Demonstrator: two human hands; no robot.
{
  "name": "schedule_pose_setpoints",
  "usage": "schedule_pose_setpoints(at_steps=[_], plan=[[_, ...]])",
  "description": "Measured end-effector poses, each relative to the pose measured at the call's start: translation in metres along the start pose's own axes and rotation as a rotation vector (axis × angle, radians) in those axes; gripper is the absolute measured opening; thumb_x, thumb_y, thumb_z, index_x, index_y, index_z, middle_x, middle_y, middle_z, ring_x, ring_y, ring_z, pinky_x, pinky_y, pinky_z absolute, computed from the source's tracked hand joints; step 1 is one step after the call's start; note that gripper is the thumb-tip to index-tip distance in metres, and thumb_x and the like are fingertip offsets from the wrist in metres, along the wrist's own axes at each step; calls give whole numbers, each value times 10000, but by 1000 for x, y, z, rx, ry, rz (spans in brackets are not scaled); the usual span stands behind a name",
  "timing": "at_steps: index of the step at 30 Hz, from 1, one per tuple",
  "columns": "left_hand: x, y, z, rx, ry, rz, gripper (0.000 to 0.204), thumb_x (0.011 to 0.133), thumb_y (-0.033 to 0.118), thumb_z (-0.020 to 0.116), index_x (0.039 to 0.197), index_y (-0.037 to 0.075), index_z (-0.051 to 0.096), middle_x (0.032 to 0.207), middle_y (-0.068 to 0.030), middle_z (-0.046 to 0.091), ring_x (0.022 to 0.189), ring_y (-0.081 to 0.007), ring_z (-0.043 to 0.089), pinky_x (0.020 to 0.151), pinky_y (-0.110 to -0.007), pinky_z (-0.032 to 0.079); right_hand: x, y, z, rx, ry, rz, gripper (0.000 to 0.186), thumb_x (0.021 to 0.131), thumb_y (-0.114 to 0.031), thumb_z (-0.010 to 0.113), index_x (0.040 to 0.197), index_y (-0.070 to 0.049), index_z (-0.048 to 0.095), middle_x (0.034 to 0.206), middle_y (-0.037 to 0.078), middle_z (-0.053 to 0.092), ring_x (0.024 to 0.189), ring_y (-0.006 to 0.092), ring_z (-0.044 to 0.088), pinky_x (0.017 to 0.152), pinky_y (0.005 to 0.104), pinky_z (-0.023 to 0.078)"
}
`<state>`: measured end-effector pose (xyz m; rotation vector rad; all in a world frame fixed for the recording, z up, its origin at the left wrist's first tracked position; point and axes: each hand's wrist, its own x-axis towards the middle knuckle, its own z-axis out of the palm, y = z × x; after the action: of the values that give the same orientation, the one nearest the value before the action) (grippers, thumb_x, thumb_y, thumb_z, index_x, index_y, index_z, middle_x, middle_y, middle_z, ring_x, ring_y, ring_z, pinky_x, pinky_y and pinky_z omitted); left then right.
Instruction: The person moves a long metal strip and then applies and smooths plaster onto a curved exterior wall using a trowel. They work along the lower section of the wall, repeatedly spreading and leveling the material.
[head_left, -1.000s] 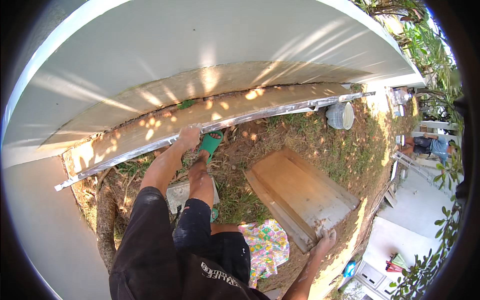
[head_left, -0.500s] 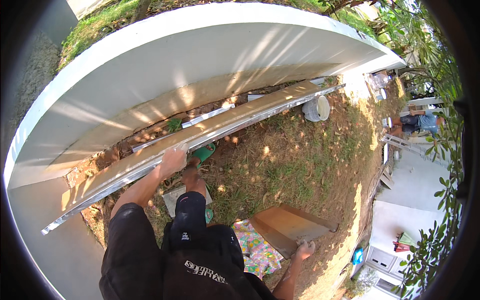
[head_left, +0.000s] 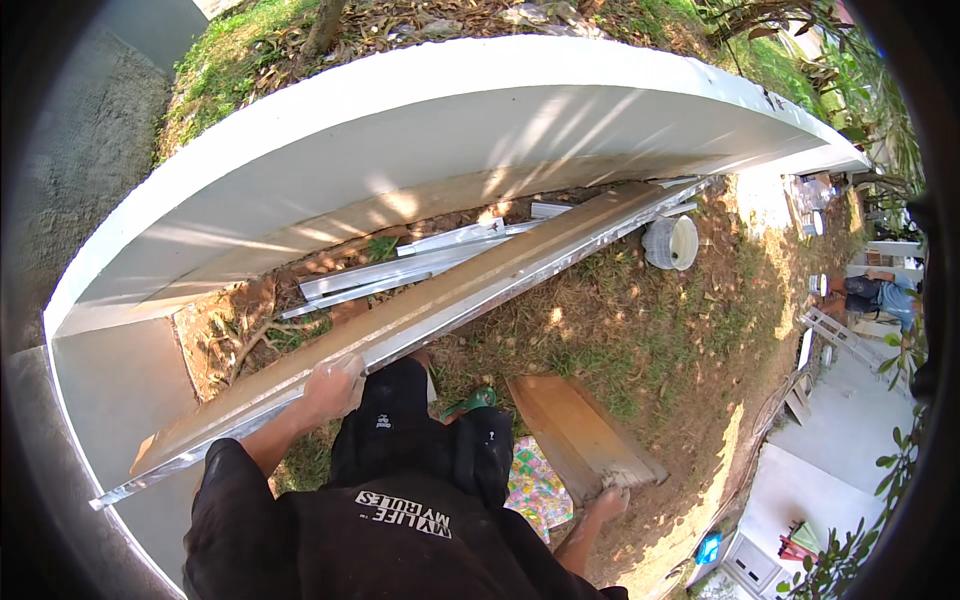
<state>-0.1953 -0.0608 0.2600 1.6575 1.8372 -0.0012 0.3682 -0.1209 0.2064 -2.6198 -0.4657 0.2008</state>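
My left hand (head_left: 333, 388) is closed on the near edge of a long brown board (head_left: 420, 315), which runs diagonally across the ground beside the wall. A silvery metal strip (head_left: 530, 268) lies along that edge, spattered with white. Down at the lower right, my right hand (head_left: 607, 502) is closed on the end of a shorter brown board (head_left: 575, 430). This board slopes away from the hand, its far end toward the grass. Its fingers are partly hidden behind the board's edge. A flowered cloth (head_left: 538, 485) lies beside the shorter board.
Several metal profiles (head_left: 400, 270) lie between the long board and the low grey wall (head_left: 330, 210). A whitish bucket (head_left: 670, 243) stands near the board's far end. At the far right are another person (head_left: 880, 295) and a ladder (head_left: 840, 335). A green sandal (head_left: 470, 402) shows near my legs.
The long board has shifted away from the wall, uncovering more of the metal profiles. My left hand moved with it, and my view has shifted. My right hand still holds the shorter board.
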Motion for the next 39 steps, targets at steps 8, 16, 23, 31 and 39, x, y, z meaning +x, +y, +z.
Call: schedule_pose_setpoints(at_steps=[8,16,23,31,39], plan=[[-62,103,-13,95,143,84,202,784,163,571,872,-3,497,836,-191,575,751,-396,581,659,-473,455,91,-21,40,369,-90,-11,443,750,-19,570,1165,125,511,1070,286,585,943,343,599,800,401,476],[-145,223,-54,126,148,29,204,718,147,635,776,-3,511,773,-182,564,738,-382,573,648,-452,449,135,-2,20,325,-114,-181,416,763,-25,577,1153,102,509,1110,265,579,1023,361,576,905,398,427],[-200,263,-55,137,126,-65,245,693,153,672,762,-2,495,696,-179,530,652,-379,540,595,-443,417,134,18,24,162,-97,-227,375,751,-34,576,1109,74,546,1001,220,624,953,359,597,837,413,450],[-236,290,-50,150,143,-164,226,731,178,645,799,10,509,731,-157,551,687,-359,570,595,-452,439,138,37,30,104,-223,-266,346,732,-45,562,1057,71,575,933,200,637,837,348,623,742,431,471],[-219,296,-4,200,262,-38,132,681,93,572,774,14,520,712,-114,580,648,-298,622,525,-408,505,147,-2,56,98,-341,-441,419,712,-99,534,1075,107,567,1002,242,615,836,383,591,753,434,466]])
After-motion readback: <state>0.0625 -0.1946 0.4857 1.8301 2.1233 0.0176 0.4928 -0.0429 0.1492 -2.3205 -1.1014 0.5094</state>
